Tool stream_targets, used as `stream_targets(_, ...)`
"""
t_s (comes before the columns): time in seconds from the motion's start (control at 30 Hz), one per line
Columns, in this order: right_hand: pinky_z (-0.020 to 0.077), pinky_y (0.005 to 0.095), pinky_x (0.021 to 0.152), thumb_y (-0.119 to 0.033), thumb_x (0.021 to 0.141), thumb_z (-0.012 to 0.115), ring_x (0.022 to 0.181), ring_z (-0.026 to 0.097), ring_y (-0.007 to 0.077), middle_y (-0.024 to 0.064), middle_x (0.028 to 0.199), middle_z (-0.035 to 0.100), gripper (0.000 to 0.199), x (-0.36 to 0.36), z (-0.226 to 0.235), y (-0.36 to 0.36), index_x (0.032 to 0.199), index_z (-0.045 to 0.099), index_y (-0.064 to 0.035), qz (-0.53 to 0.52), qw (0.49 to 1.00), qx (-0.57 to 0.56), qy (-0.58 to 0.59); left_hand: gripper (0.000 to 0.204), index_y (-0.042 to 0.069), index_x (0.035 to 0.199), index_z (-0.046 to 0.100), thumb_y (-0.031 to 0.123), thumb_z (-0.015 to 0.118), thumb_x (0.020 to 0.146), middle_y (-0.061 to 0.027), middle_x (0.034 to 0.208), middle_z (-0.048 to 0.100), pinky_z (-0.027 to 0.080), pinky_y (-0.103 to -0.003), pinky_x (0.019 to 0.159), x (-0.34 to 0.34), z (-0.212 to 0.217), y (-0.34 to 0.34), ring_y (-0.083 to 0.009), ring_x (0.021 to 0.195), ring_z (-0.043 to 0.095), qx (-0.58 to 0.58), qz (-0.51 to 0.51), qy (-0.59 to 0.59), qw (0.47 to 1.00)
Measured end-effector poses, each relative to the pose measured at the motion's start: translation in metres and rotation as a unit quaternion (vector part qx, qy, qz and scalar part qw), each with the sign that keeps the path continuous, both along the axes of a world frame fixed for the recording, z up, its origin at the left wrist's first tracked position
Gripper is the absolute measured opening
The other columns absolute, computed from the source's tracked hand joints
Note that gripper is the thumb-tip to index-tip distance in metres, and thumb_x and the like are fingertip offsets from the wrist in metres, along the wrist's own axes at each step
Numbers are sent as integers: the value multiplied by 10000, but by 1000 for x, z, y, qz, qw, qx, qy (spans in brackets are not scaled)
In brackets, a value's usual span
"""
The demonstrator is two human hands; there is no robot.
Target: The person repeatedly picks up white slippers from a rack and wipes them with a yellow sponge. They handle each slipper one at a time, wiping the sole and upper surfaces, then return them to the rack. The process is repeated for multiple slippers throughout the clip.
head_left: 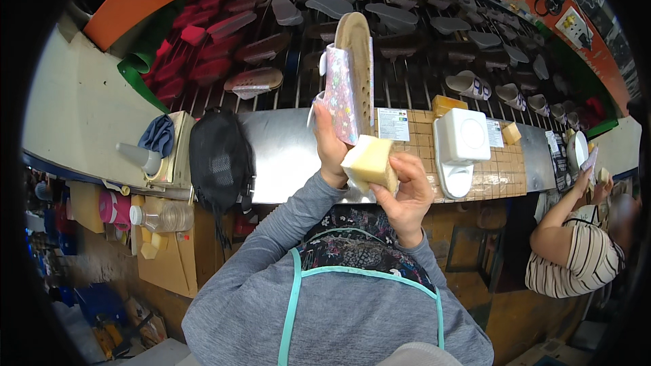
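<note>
My left hand (328,146) is closed round a sandal (341,88) with a brown footbed and a pale pink, flower-patterned strap. The sandal stands nearly upright, its rounded end pointing away from me. A yellow sponge block (373,164) is gripped between the thumb and fingers of my right hand (410,193). The sponge is right at the sandal's near end; whether they touch I cannot tell. Beyond both hands, a rack of metal rods (298,98) carries many soles and sandals, among them a pink-edged one (254,81).
A metal ledge (285,139) runs before the rack, with a white container (463,139) and a sponge piece (511,133) on it. At left are a black bag (218,156), a grey cone (139,157) and a plastic bottle (163,217). A co-worker in stripes (573,254) works at right.
</note>
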State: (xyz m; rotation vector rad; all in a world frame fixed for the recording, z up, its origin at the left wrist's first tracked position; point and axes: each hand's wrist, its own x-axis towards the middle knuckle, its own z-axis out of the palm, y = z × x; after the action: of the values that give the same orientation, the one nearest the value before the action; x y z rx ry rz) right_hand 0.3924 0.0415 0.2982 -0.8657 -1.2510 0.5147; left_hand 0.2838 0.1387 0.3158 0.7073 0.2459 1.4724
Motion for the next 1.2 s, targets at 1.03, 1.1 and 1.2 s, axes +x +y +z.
stream_targets(1.03, 424, 346, 787, -54, 525, 815, 857, 557, 233, 71, 966, 572, 553, -38, -3, 9, 1059, 697, -135, -218, 948, 50, -225, 570, 75, 1367, 471, 499, 377, 999, -113, 1284, 586, 498, -409, 946, -63, -37, 19, -275, 1093, 610, -53, -53, -158, 985)
stream_targets(1.1, 401, 347, 793, -70, 515, 815, 855, 552, 227, 65, 957, 580, 560, -43, -6, 9, 1059, 705, -143, -204, 944, 59, -253, 569, 71, 1361, 477, 498, 378, 999, -119, 1279, 589, 500, -410, 943, -64, -35, 23, -277, 1090, 612, -32, -54, -161, 985)
stream_targets(1.2, 398, 350, 775, -79, 512, 811, 858, 540, 222, 60, 945, 576, 565, -45, -10, -2, 1062, 709, -152, -165, 951, 40, -257, 586, 77, 1349, 467, 532, 332, 1006, -90, 1250, 585, 502, -382, 926, -68, -31, 27, -236, 1086, 599, -52, 7, -119, 992)
